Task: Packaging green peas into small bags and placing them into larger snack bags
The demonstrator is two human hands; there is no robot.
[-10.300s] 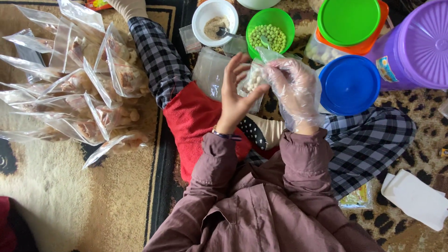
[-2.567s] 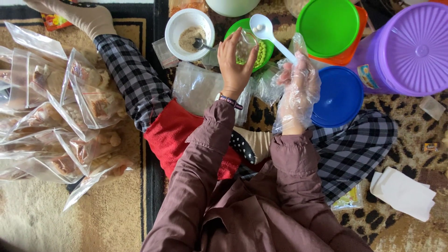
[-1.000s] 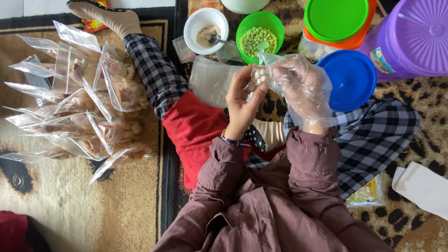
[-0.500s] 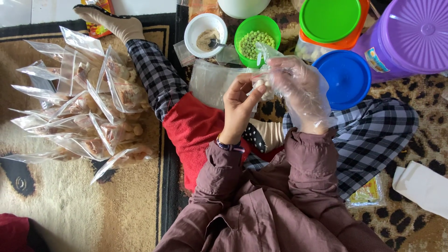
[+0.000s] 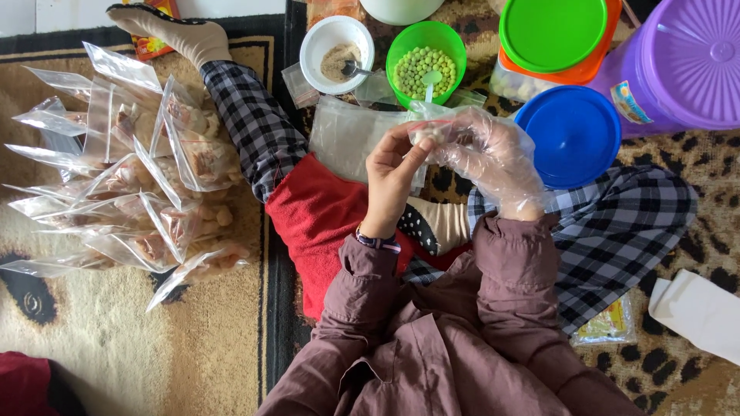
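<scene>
Fingers [image 5: 420, 150] of both hands pinch the small bag's [image 5: 432, 127] edge.

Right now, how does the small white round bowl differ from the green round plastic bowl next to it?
The small white round bowl holds a little brownish powder and a metal spoon, while the green round plastic bowl holds green peas and a pale plastic spoon. The white bowl looks smaller and lies left of the green bowl. Both stand upright, uncovered, on the floor beyond the hands.

Single head camera; looks steeply down, close over the lap.
</scene>
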